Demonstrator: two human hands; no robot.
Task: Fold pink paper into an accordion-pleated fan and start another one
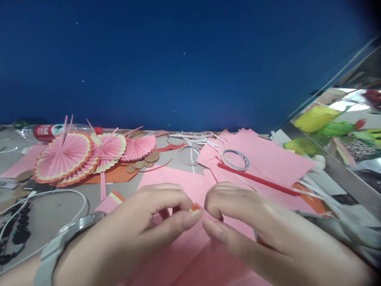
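My left hand [163, 216], with a grey watch [64, 236] on its wrist, pinches a piece of pink paper [203, 210] between thumb and index finger. A small orange and yellow edge [195, 207] of this paper shows at the fingertips. Close on the other side, my right hand [238, 210] curls its fingers around the paper's right part, thumb below; the exact contact is hidden. Beneath both hands lie large pink sheets [169, 178]. A pink scrap with an orange and yellow edge [110, 201] rests beside my left wrist.
Pleated pink paper fans [64, 155] lie at left, before a plastic bottle [49, 132]. Brown discs [151, 157] sit near them. Tape rolls [235, 159], a red strip [258, 178] and white strips [318, 192] lie at right. A blue panel [184, 67] stands behind.
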